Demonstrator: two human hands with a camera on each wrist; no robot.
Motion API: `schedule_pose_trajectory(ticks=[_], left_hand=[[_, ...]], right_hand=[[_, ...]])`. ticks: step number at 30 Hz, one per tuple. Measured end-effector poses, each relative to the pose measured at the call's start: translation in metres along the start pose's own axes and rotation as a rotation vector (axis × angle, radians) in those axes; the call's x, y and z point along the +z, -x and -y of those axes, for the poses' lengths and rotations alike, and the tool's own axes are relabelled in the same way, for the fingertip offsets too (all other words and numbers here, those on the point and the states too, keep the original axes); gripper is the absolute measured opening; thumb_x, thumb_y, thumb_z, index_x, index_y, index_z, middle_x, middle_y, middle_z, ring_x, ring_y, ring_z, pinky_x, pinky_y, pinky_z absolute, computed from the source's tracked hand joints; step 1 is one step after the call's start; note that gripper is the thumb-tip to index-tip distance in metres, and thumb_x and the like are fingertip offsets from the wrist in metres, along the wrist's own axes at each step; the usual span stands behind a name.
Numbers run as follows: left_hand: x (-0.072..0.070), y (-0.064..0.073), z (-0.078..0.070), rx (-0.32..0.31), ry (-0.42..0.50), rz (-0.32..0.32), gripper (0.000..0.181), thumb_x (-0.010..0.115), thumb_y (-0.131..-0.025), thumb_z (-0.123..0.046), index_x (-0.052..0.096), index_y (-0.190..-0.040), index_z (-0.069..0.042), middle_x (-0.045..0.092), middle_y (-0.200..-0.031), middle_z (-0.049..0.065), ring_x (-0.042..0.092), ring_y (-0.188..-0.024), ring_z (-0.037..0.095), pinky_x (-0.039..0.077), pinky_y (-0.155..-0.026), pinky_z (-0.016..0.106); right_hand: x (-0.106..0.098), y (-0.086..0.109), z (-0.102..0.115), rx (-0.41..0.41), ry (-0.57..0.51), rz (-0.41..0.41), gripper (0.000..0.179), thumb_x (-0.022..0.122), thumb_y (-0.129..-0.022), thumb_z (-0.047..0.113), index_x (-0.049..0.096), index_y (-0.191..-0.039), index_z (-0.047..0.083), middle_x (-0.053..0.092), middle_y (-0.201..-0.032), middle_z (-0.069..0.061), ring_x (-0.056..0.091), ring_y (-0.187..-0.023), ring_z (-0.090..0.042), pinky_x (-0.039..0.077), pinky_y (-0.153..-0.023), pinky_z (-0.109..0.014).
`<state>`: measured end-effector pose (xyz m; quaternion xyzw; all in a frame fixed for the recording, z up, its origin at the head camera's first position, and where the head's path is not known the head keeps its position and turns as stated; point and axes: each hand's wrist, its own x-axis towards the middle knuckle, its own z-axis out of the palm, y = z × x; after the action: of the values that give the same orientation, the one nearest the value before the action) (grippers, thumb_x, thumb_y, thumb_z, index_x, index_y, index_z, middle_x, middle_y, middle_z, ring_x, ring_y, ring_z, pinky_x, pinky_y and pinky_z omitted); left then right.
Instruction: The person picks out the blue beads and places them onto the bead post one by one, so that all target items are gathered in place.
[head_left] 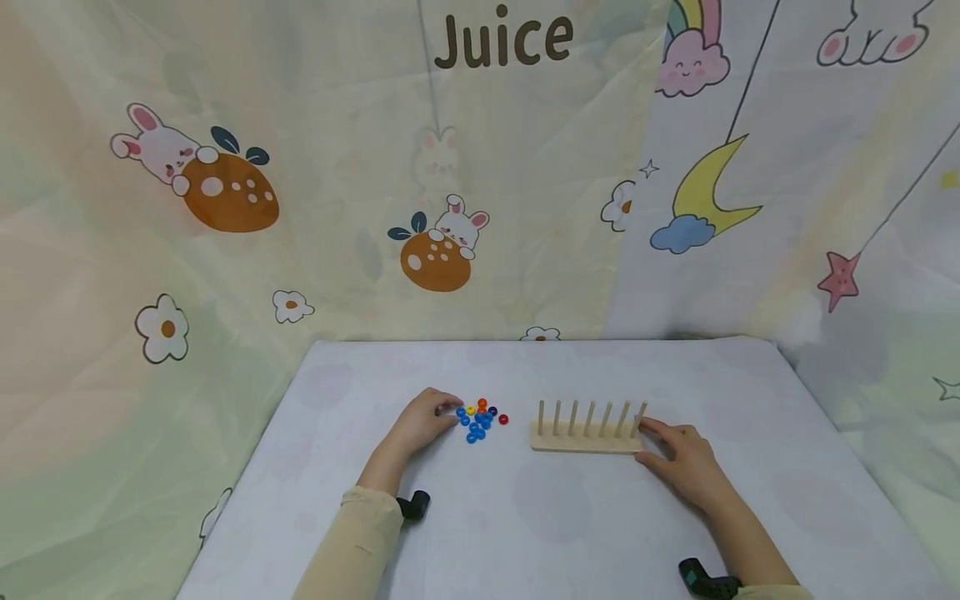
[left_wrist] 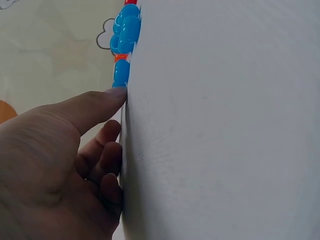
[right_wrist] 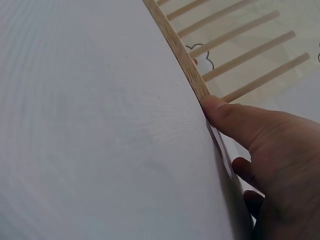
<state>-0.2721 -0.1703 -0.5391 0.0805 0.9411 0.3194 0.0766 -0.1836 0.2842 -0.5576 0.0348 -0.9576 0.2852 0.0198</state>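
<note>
A small cluster of beads (head_left: 478, 425), mostly blue with a few yellow, orange, red and dark ones, lies on the white-covered table. At its left edge is my left hand (head_left: 422, 421), thumb and forefinger tips right beside the nearest blue beads. In the left wrist view the thumb (left_wrist: 100, 107) reaches a blue bead (left_wrist: 121, 73), and the other fingers are loosely bent below. To the right stands a wooden peg rack (head_left: 585, 444) with a row of several upright pegs. My right hand (head_left: 686, 462) holds its right end, thumb at the front corner and fingers behind.
The table (head_left: 562, 525) has a pale cloth over it, and its far edge meets a printed curtain (head_left: 337, 208). A stretch of cloth lies between the beads and the rack. Dark wrist devices (head_left: 415, 506) sit on both arms.
</note>
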Motion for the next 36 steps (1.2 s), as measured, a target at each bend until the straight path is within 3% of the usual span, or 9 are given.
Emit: schedule_pose_trajectory(ticks=[8,22,36], left_hand=[[0.0018,-0.0037,-0.0011,0.006,-0.029,-0.015,0.020,0.070,-0.093,-0.027,0.071,-0.112,-0.032,0.060,-0.110,-0.002,0.054,-0.095,0.017,0.049,-0.091,0.039],[0.0024,-0.0051,0.0004,-0.004,-0.031,-0.035,0.017,0.072,-0.091,-0.033,0.071,-0.106,-0.026,0.062,-0.108,-0.002,0.055,-0.094,0.017,0.049,-0.090,0.039],[-0.0067,0.0009,-0.0095,-0.030,0.044,-0.061,0.021,0.071,-0.092,-0.033,0.068,-0.110,-0.023,0.063,-0.092,-0.005,0.056,-0.087,0.016,0.051,-0.079,0.031]], right_hand=[[0.0024,-0.0008,-0.0002,-0.021,0.014,-0.027,0.062,0.074,-0.086,0.042,0.055,-0.139,0.014,0.057,-0.118,-0.026,0.054,-0.108,-0.045,0.045,-0.079,-0.059],[0.0045,0.0001,-0.0046,-0.059,0.016,-0.067,0.058,0.074,-0.087,0.039,0.057,-0.137,0.014,0.059,-0.113,-0.024,0.056,-0.104,-0.044,0.045,-0.078,-0.059],[0.0049,-0.0012,-0.0052,-0.032,0.029,-0.046,0.062,0.073,-0.087,0.043,0.056,-0.138,0.013,0.059,-0.116,-0.024,0.055,-0.108,-0.047,0.044,-0.081,-0.062]])
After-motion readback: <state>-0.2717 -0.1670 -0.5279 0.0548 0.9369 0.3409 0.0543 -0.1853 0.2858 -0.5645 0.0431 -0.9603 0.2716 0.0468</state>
